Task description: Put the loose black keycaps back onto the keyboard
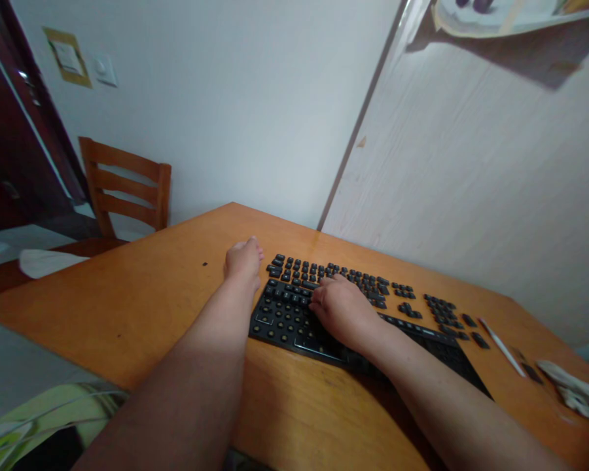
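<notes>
Right hand (341, 307), at the centre of the frame, was lowered over a black keyboard (285, 322), its fingertips bent down at the upper rows; whether a key was pinched could not be told, as the fingers were partly hidden. Left hand (243, 260), left of centre, was held just beside the loose keycaps, its fingers partly turned from view, so whether anything was grasped could not be told either. The keyboard was laid across the centre and lower right of the frame, partly covered by the right forearm, with many round sockets exposed at its left end. Behind it, black keycaps (275, 273) were spread in rows on a wooden surface (177, 314). Towards the right edge, a thin white stick (502, 348) and a pale cloth (576, 392) were seen. A wooden chair (127, 180) was placed at the left.
</notes>
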{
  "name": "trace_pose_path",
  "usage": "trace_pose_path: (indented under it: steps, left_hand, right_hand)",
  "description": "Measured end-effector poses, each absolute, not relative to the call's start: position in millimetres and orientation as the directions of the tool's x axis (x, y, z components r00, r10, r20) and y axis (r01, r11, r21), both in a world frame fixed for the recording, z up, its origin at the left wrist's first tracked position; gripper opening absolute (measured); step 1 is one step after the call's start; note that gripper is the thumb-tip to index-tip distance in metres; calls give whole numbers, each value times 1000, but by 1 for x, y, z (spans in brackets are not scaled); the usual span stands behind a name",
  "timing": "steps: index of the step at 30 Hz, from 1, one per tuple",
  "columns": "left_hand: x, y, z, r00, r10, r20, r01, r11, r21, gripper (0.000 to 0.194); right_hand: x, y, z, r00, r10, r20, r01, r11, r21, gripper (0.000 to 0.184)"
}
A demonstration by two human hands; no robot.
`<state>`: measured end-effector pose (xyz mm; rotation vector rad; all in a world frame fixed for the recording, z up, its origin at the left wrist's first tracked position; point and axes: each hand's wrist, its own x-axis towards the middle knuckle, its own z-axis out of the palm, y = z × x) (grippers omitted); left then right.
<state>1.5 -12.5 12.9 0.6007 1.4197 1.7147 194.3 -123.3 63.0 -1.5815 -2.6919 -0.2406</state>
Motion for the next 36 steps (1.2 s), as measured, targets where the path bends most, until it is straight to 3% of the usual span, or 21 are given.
trace_pose_path:
  steps: [13,36]
  left_hand:
    - [1,-14,15,-554,821,-137,-302,-44,952,16]
    - [1,-15,15,-557,821,-127,-282,-43,958,19]
  right_hand:
    - [205,-126,75,-495,867,65,869,492,48,28]
    - [211,-132,79,-557,831,-9,831,557,19,31]
